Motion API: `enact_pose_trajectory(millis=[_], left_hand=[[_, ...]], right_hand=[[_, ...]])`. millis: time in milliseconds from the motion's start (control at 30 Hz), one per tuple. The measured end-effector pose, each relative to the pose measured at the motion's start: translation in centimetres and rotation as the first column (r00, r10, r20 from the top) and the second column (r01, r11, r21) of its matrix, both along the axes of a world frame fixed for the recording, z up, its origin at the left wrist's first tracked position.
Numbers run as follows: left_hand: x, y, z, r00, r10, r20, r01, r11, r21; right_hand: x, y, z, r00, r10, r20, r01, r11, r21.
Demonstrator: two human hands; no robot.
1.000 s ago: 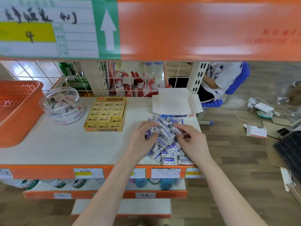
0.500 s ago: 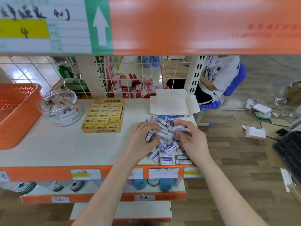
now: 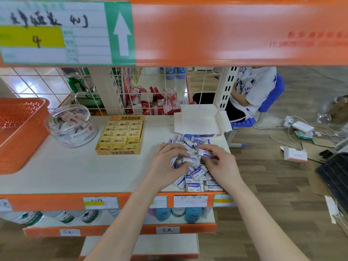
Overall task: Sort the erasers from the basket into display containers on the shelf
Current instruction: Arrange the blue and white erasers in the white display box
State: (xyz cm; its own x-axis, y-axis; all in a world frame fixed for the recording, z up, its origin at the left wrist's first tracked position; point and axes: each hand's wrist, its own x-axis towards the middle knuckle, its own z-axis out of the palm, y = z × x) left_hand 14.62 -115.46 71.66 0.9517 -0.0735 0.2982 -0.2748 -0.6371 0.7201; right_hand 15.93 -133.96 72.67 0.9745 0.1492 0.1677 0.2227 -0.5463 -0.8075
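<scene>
White shelf (image 3: 75, 170) holds a heap of blue-labelled erasers (image 3: 195, 174) at three o'clock; left hand (image 3: 166, 163) and right hand (image 3: 223, 167) curl round a clump. Clear tub (image 3: 72, 129) at ten o'clock holds erasers; yellow box (image 3: 120, 135) is full.

- Handwritten price label (image 3: 54, 32) with white arrow on green, overhead.
- Wire grid panel (image 3: 37, 85), at the back.
- Green cans (image 3: 77, 83) and red-and-white small boxes (image 3: 152, 101), behind the grid.
- Seated person in star-print shirt (image 3: 252, 87) on blue chair (image 3: 273, 95), right.
- White charger (image 3: 301, 127) with tangled cables and a white carton (image 3: 294, 154), on the wood floor.
- Blue bottles (image 3: 193, 214) and green-labelled bottles (image 3: 66, 216), one tier down.
</scene>
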Motion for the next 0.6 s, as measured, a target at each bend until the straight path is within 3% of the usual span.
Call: enact_pose_trajectory(millis=[133, 433, 600], left_hand=[[-0.4, 0.1, 0.6, 0.999, -0.010, 0.051, 0.013, 0.998, -0.063], [-1.1, 0.1, 2.2, 0.996, 0.048, -0.070, -0.064, 0.969, -0.237], [-1.0, 0.1, 2.2, 0.997, 0.048, -0.064, -0.065, 0.952, -0.298]], right_hand=[[0.2, 0.0, -0.3, 1.000, -0.005, -0.005, 0.005, 0.999, -0.040], [-0.1, 0.1, 0.2, 1.000, -0.008, 0.014, 0.009, 1.000, -0.024], [-0.1, 0.3, 0.2, 0.994, 0.011, 0.111, -0.004, 0.998, -0.059]])
